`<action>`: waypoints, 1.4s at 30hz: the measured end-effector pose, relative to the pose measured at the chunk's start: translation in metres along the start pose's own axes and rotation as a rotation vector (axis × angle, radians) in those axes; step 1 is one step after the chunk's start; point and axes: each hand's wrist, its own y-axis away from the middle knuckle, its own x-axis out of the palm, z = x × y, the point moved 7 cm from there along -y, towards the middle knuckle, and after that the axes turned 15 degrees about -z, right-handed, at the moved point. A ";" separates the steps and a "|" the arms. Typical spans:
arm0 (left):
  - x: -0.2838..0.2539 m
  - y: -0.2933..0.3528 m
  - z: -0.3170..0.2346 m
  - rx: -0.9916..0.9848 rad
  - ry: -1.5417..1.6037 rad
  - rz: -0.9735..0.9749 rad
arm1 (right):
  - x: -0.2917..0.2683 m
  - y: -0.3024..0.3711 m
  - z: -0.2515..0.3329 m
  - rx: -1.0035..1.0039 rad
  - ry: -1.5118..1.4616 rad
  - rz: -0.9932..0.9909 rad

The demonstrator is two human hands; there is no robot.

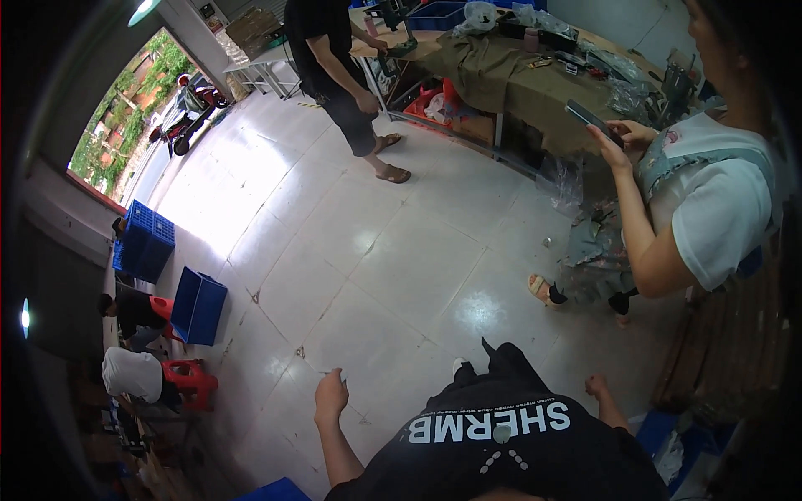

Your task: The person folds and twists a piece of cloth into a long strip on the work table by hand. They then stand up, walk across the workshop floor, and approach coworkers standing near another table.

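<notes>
My left hand (332, 394) is raised over the tiled floor at the lower middle, its fingers curled closed. A thin, small sliver shows at the fingertips, too small to name. On the other side of my black shirt (501, 455), my right hand (596, 386) hangs low with its fingers bent in. Whatever it may hold is hidden. Neither hand touches a table or a container. Nearest to my right hand is a sandalled foot (547, 290) of the person standing at the right.
A person (710, 200) at the right holds a phone (589, 118). Another person (330, 63) stands at a workbench (484, 75) with a press. Blue crates (199, 305), red stools (190, 384) and seated people line the left. A motorbike (188, 113) stands by the open doorway.
</notes>
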 end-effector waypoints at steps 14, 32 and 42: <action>0.015 -0.205 -0.195 0.320 0.125 0.165 | 0.013 -0.053 0.169 0.108 -0.211 0.021; 0.037 -0.335 -0.184 0.363 0.087 0.259 | 0.032 -0.045 0.255 0.157 -0.413 -0.048; 0.056 -0.350 -0.187 0.400 0.154 0.341 | 0.020 -0.023 0.278 0.056 -0.459 -0.027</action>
